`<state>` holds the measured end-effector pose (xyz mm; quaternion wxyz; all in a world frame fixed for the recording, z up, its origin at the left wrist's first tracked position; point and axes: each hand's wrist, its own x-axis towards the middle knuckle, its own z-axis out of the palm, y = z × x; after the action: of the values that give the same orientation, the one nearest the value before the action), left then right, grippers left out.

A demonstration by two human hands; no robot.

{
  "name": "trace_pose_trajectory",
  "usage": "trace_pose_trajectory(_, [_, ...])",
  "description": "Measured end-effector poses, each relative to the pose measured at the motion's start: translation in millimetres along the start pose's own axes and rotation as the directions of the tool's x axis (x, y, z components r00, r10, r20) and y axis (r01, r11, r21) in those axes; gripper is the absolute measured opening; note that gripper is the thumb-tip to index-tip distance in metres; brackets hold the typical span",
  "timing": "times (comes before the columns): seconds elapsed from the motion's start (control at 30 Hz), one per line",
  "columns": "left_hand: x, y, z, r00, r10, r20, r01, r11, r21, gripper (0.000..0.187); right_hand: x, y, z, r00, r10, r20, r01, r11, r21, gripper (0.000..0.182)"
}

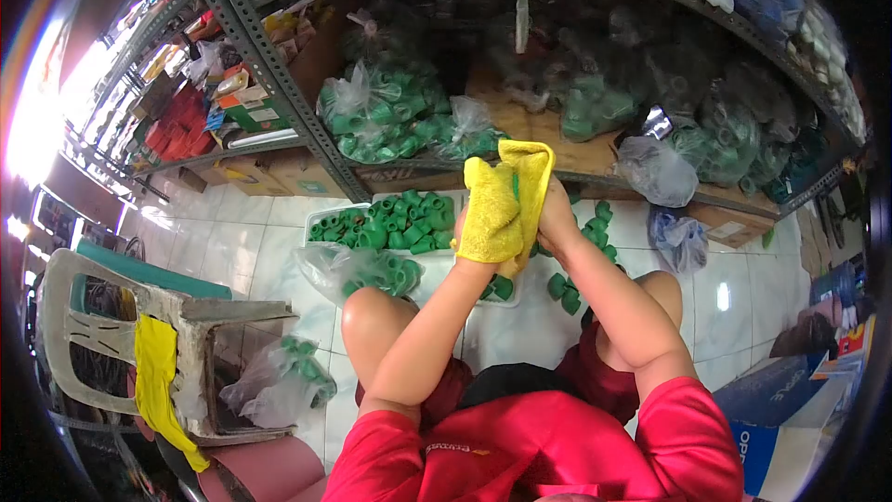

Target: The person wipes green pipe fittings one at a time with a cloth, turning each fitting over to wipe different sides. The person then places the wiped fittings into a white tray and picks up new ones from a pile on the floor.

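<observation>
A yellow cloth (492, 212) is held up in front of me between both hands, above the floor. My left hand (460, 227) is mostly covered by it and closed around its left side. My right hand (556, 216) grips the cloth's right side, with its fingers largely out of sight. A small bit of green shows in the fold, too little to name. Below lie green pipe fittings (409, 223) in a white tray (308, 234). More loose green fittings (563, 290) lie on the tiles to the right, and a clear plastic bag (325, 265) with fittings rests by my left knee.
A metal shelf (279, 65) ahead carries several plastic bags of green fittings (386, 107). On the left stands a worn plastic chair (58, 316) with a yellow cloth strip (156, 363) over it. Another bag of fittings (283, 381) sits beside it; a blue box (771, 400) is at right.
</observation>
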<state>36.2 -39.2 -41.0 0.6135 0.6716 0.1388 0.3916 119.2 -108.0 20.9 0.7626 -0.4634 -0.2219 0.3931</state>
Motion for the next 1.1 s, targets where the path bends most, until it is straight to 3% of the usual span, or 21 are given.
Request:
trace_pose_trajectory(0.03, [0, 2, 0, 1.0, -0.011, -0.007, 0.011, 0.999, 0.05, 0.043, 3, -1, -5, 1.0, 0.0, -0.003, 0.0, 1.0, -0.002, 0.023])
trace_pose_trajectory(0.1, [-2, 6, -3, 0.999, -0.032, -0.028, 0.036, 0.988, 0.153, 0.043, 12, -1, -18, 0.96, 0.272, 0.062, -0.279, 0.942, 0.187, 0.022])
trace_pose_trajectory(0.23, [-1, 27, -16, 0.994, -0.058, -0.088, 0.085, 0.929, 0.36, 0.044, -5, -18, 4, 0.963, 0.196, 0.185, -0.241, 0.934, 0.265, 0.024])
trace_pose_trajectory(0.27, [10, 42, -18, 0.99, 0.137, 0.016, -0.114, 0.75, 0.652, 0.048, -9, -16, 7, 0.966, 0.169, 0.198, -0.205, 0.962, 0.181, 0.025])
trace_pose_trajectory(0.3, [15, 53, -25, 0.975, 0.208, 0.08, -0.207, 0.714, 0.668, 0.052, -12, -14, 10, 0.967, 0.143, 0.213, -0.166, 0.981, 0.095, 0.027])
trace_pose_trajectory(0.37, [13, 47, -18, 0.997, 0.075, -0.005, -0.07, 0.951, 0.302, 0.051, -11, -7, 13, 0.978, 0.034, 0.206, -0.033, 0.999, -0.004, 0.03])
trace_pose_trajectory(0.4, [11, 41, -18, 0.997, 0.077, -0.006, -0.071, 0.95, 0.303, 0.051, -10, -6, 12, 0.982, 0.041, 0.182, -0.052, 0.997, 0.055, 0.028])
trace_pose_trajectory(0.47, [9, 39, -16, 0.954, 0.301, 0.0, -0.251, 0.796, 0.55, 0.042, -9, -14, 16, 0.989, 0.107, 0.1, -0.126, 0.969, 0.212, 0.024])
trace_pose_trajectory(0.5, [-2, 38, -13, 0.995, 0.097, 0.033, -0.095, 0.753, 0.651, 0.048, -6, -14, 13, 0.989, 0.107, 0.098, -0.126, 0.969, 0.211, 0.024])
trace_pose_trajectory(0.6, [-2, 35, -15, 0.989, 0.126, 0.071, -0.144, 0.901, 0.408, 0.046, -3, -9, 7, 0.976, 0.146, 0.159, -0.193, 0.92, 0.34, 0.023])
trace_pose_trajectory(0.67, [3, 26, -12, 0.988, 0.015, -0.154, -0.023, 0.999, -0.047, 0.044, -10, -8, 13, 0.983, 0.107, 0.15, -0.146, 0.947, 0.285, 0.025])
trace_pose_trajectory(0.7, [3, 22, -13, 0.988, 0.017, -0.153, -0.025, 0.999, -0.046, 0.044, -15, -6, 15, 0.988, 0.068, 0.141, -0.1, 0.969, 0.227, 0.029])
trace_pose_trajectory(0.73, [4, 22, -13, 0.987, 0.017, -0.16, -0.015, 1.0, 0.014, 0.045, -15, -4, 18, 0.993, 0.024, 0.119, -0.036, 0.994, 0.099, 0.036])
trace_pose_trajectory(0.77, [4, 22, -12, 0.986, 0.015, -0.165, -0.003, 0.997, 0.073, 0.046, -17, -8, 17, 0.966, -0.216, 0.14, 0.257, 0.836, -0.485, 0.04])
trace_pose_trajectory(0.87, [1, 3, -9, 0.989, -0.046, -0.142, 0.047, 0.999, 0.007, 0.046, -13, -4, 13, 0.967, -0.244, 0.07, 0.245, 0.822, -0.514, 0.036])
trace_pose_trajectory(0.9, [-1, -2, -9, 0.985, -0.119, -0.124, 0.117, 0.993, -0.023, 0.045, -4, 5, 4, 0.988, -0.156, 0.005, 0.144, 0.899, -0.414, 0.03])
trace_pose_trajectory(0.93, [-5, 4, -15, 0.984, -0.173, -0.033, 0.155, 0.94, -0.303, 0.044, -2, 1, 8, 0.997, -0.056, -0.047, 0.039, 0.953, -0.301, 0.027])
trace_pose_trajectory(0.97, [-4, 9, -14, 0.984, -0.172, -0.035, 0.154, 0.941, -0.301, 0.044, -3, -3, 10, 0.997, -0.056, -0.045, 0.04, 0.953, -0.301, 0.027])
trace_pose_trajectory(1.03, [-4, 25, -10, 0.952, -0.281, 0.12, 0.252, 0.501, -0.828, 0.046, -5, -17, 13, 0.979, 0.203, 0.01, -0.201, 0.964, 0.174, 0.022])
trace_pose_trajectory(1.07, [-5, 19, -15, 0.983, -0.147, 0.111, 0.181, 0.874, -0.451, 0.046, 5, -12, 3, 0.962, 0.242, 0.124, -0.266, 0.931, 0.249, 0.02])
trace_pose_trajectory(1.1, [-5, 20, -16, 0.983, -0.146, 0.112, 0.181, 0.874, -0.451, 0.046, 8, -13, -1, 0.963, 0.24, 0.124, -0.264, 0.931, 0.25, 0.02])
